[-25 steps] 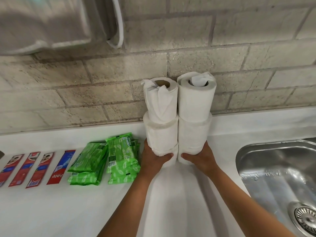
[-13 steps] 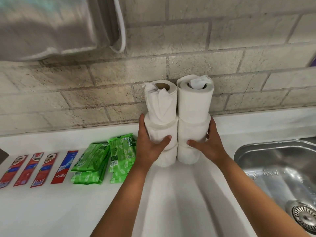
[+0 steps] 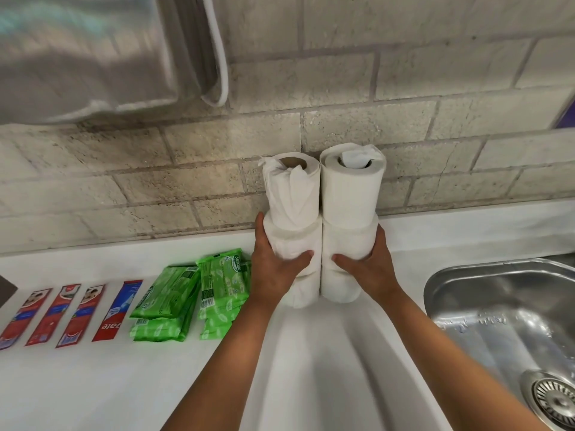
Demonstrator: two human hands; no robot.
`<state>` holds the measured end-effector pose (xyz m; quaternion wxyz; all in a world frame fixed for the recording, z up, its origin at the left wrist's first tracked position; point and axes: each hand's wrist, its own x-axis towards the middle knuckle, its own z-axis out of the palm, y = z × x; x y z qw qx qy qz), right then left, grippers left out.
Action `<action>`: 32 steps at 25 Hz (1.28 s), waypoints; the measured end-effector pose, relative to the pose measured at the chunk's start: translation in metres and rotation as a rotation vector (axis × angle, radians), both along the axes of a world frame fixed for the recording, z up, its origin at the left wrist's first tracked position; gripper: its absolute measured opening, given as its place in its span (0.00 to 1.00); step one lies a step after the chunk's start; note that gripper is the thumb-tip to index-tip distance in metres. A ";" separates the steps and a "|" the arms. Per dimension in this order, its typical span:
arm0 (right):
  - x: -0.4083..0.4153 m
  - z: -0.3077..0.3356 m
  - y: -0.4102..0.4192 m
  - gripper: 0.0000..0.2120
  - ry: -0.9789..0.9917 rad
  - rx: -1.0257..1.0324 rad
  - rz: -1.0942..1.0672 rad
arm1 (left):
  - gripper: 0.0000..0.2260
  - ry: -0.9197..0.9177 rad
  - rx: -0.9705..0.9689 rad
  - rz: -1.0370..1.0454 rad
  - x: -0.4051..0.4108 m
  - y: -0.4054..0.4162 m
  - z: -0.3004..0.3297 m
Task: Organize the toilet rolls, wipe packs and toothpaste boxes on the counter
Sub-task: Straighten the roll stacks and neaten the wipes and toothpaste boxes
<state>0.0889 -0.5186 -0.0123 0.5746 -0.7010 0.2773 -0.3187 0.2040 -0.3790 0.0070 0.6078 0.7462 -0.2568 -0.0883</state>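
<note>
Two upright stacks of white toilet rolls stand side by side against the brick wall, each three rolls high. My left hand [image 3: 273, 269] grips the middle roll of the left stack [image 3: 292, 197]. My right hand [image 3: 368, 265] grips the middle roll of the right stack [image 3: 351, 194]. Left of the rolls lie two piles of green wipe packs [image 3: 193, 290]. Further left, several red and blue toothpaste boxes [image 3: 118, 309] lie flat in a row on the white counter [image 3: 93, 384].
A steel sink [image 3: 504, 321] with a drain strainer [image 3: 553, 399] sits at the right. A metal dispenser [image 3: 93, 54] hangs on the wall at upper left, and a dark object [image 3: 6, 290] shows at the left edge.
Both hands have slid up from the bottom rolls of the stacks to the middle rolls. The stacks stay upright in the same place.
</note>
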 end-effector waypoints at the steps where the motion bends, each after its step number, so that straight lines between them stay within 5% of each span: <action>1: -0.001 0.002 0.001 0.50 0.009 -0.002 0.003 | 0.49 0.006 0.003 -0.008 -0.001 0.001 0.001; 8: -0.008 0.040 -0.004 0.55 -0.047 -0.135 -0.105 | 0.45 -0.106 -0.162 0.068 0.000 0.004 0.043; 12: 0.007 0.074 -0.017 0.57 -0.071 -0.134 -0.016 | 0.51 -0.135 -0.018 -0.016 0.009 -0.008 0.079; 19: 0.014 0.085 -0.016 0.38 -0.104 -0.054 -0.041 | 0.49 -0.052 0.032 0.053 0.014 -0.011 0.085; 32: 0.007 0.077 -0.016 0.36 -0.117 -0.060 0.008 | 0.43 -0.053 0.029 0.007 0.017 -0.006 0.074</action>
